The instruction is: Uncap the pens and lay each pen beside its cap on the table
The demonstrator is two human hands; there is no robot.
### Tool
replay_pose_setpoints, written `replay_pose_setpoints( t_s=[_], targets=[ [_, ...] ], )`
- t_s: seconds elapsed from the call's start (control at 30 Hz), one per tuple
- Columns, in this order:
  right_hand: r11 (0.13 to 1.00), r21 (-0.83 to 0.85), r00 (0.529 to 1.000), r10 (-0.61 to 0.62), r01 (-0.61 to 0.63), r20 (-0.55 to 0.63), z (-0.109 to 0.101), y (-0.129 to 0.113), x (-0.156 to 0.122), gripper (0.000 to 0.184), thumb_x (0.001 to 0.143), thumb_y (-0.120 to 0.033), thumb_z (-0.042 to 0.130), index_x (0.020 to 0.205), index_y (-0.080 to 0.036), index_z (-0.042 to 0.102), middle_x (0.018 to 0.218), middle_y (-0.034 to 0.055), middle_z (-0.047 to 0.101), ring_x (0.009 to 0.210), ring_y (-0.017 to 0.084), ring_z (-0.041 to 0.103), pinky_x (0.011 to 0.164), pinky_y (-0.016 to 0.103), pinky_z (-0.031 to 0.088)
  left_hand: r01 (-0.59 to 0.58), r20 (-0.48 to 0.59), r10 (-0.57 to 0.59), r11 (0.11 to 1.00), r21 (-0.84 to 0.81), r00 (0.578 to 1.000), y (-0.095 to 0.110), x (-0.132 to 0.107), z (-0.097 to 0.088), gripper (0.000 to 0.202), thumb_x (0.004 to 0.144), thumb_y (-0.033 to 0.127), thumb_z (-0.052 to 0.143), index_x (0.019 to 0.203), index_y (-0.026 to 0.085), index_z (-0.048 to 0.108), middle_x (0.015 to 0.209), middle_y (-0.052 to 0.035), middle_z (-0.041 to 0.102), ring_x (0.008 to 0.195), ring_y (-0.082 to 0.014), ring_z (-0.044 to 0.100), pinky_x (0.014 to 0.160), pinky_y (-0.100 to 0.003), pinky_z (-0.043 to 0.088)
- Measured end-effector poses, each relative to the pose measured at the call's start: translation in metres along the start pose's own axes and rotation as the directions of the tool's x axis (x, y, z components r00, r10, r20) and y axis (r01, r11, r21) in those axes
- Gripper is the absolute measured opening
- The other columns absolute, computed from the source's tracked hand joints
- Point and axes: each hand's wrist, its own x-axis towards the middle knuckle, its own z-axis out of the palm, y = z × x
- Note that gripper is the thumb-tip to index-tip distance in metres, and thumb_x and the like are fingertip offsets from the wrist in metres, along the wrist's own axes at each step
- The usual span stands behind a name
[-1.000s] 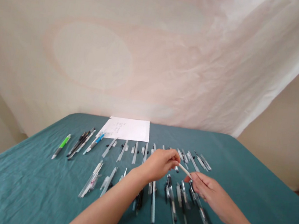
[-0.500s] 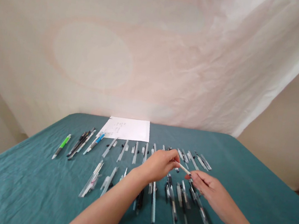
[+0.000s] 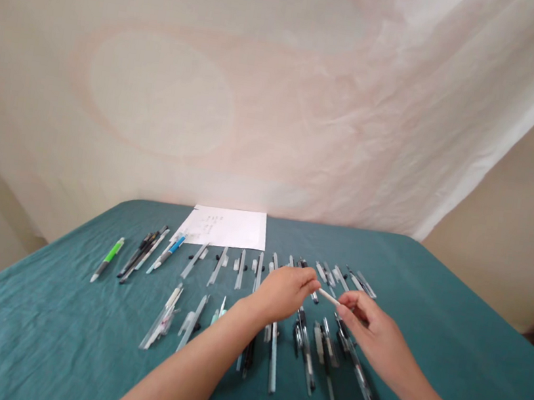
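Between my two hands a slim white pen (image 3: 329,296) is held above the table, tilted down a little to the right. My left hand (image 3: 288,289) pinches its left end with closed fingers. On its right end the fingertips of my right hand (image 3: 363,318) are closed. Beneath the hands lie disassembled pens: a clear barrel with dark parts (image 3: 306,348), a black-tipped clear pen (image 3: 358,365) and a pale tube (image 3: 273,360). My left forearm covers part of the front row.
Pen parts (image 3: 240,269) form a back row. Further left lie a blue-and-white pen (image 3: 170,252), several black pens (image 3: 140,254) and a green-and-grey pen (image 3: 107,260). A sheet of paper with writing (image 3: 228,226) rests at the back of the green cloth (image 3: 30,332).
My right hand has shifted slightly up and its fingers have regripped the pen's right end. My left hand stays nearly in place. The whole view has shifted a little.
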Motion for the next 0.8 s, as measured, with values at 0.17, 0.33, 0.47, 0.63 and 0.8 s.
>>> replay_pose_setpoints(
  t_s=[0.17, 0.33, 0.47, 0.63, 0.8],
  targets=[
    [0.997, -0.076, 0.997, -0.015, 0.021, 0.08, -0.006, 0.004, 0.002, 0.031, 0.087, -0.046, 0.038, 0.1, -0.025, 0.058, 0.076, -0.0023, 0.061, 0.069, 0.015, 0.056, 0.064, 0.024, 0.041, 0.014, -0.072, -0.017, 0.999, -0.044, 0.997, -0.009, 0.001, -0.006, 0.015, 0.089, 0.028, 0.038, 0.084, 0.021, 0.05, 0.078, 0.0004, 0.06, 0.072, -0.0143, 0.055, 0.063, -0.021, 0.037],
    [0.984, -0.177, 1.0, -0.013, 0.008, -0.028, -0.015, 0.02, 0.005, 0.03, 0.086, -0.045, 0.04, 0.091, -0.024, 0.061, 0.087, 0.0002, 0.063, 0.077, 0.017, 0.057, 0.067, 0.025, 0.042, 0.128, -0.199, -0.13, 0.992, -0.023, 0.971, -0.031, 0.0, -0.033, 0.016, 0.088, 0.024, 0.035, 0.08, 0.021, 0.049, 0.072, 0.0007, 0.056, 0.066, -0.014, 0.052, 0.06, -0.022, 0.035],
    [0.976, -0.217, 0.988, -0.04, 0.008, -0.146, -0.021, 0.03, 0.009, 0.03, 0.084, -0.044, 0.041, 0.088, -0.022, 0.061, 0.09, 0.0038, 0.064, 0.077, 0.019, 0.058, 0.068, 0.028, 0.044, 0.234, -0.306, -0.223, 0.972, -0.002, 0.926, -0.05, -0.004, -0.056, 0.019, 0.088, 0.024, 0.033, 0.079, 0.021, 0.049, 0.066, 0.0013, 0.054, 0.062, -0.0144, 0.05, 0.058, -0.023, 0.034],
    [0.997, -0.05, 0.952, 0.04, -0.058, -0.304, -0.017, 0.013, 0.005, 0.034, 0.083, -0.048, 0.044, 0.095, -0.021, 0.061, 0.087, 0.0044, 0.067, 0.078, 0.019, 0.061, 0.07, 0.028, 0.045, 0.183, -0.177, -0.181, 0.983, -0.005, 0.967, -0.038, -0.005, -0.054, 0.018, 0.088, 0.026, 0.035, 0.081, 0.021, 0.051, 0.071, 0.0006, 0.057, 0.067, -0.0146, 0.052, 0.06, -0.022, 0.035],
    [0.973, 0.209, 0.993, 0.11, -0.101, -0.035, 0.003, -0.003, -0.001, 0.035, 0.082, -0.051, 0.046, 0.094, -0.02, 0.059, 0.085, 0.0054, 0.066, 0.07, 0.019, 0.062, 0.064, 0.028, 0.047, 0.057, -0.04, -0.058, 0.998, -0.031, 0.998, 0.0, -0.002, -0.016, 0.016, 0.088, 0.026, 0.038, 0.086, 0.021, 0.053, 0.079, -0.0012, 0.061, 0.072, -0.0158, 0.056, 0.063, -0.023, 0.037]
  ],
)
